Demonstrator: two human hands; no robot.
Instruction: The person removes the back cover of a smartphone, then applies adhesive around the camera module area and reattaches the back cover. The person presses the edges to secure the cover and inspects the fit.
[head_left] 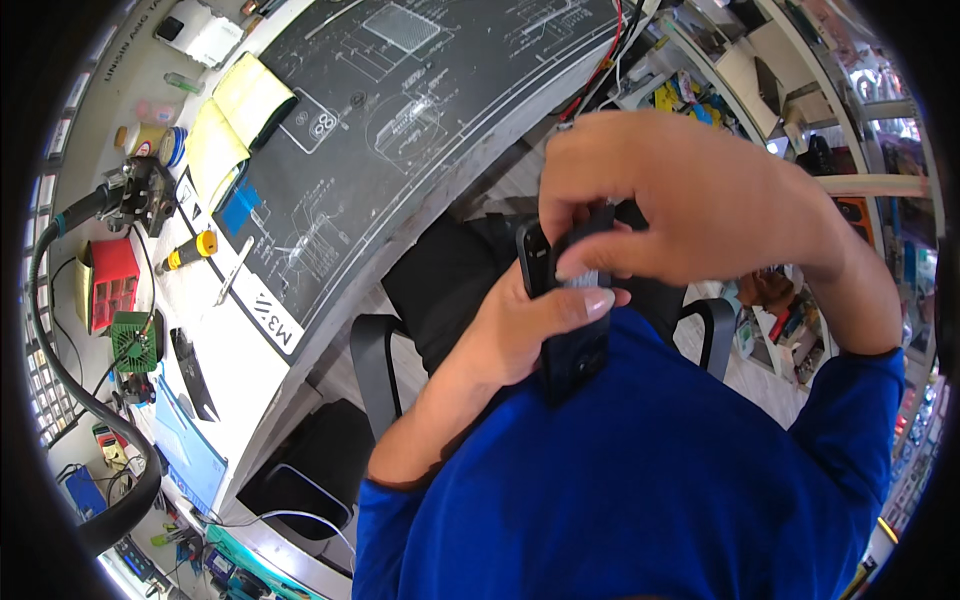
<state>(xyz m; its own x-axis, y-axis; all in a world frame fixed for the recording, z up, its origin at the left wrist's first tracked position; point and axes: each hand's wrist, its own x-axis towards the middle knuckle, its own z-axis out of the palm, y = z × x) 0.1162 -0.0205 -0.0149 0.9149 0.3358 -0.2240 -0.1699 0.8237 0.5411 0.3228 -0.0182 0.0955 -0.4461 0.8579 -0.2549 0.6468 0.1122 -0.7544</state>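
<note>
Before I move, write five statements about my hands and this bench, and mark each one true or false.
1. The left hand holds a dark device. True.
2. The dark mat bears white line drawings. True.
3. The right hand lies flat on the dark mat. False: it is up at the dark device, pinching a dark piece.
4. The yellow-and-black tool lies to the right of both hands. False: it lies to their left.
5. The shirt is blue. True.
</note>
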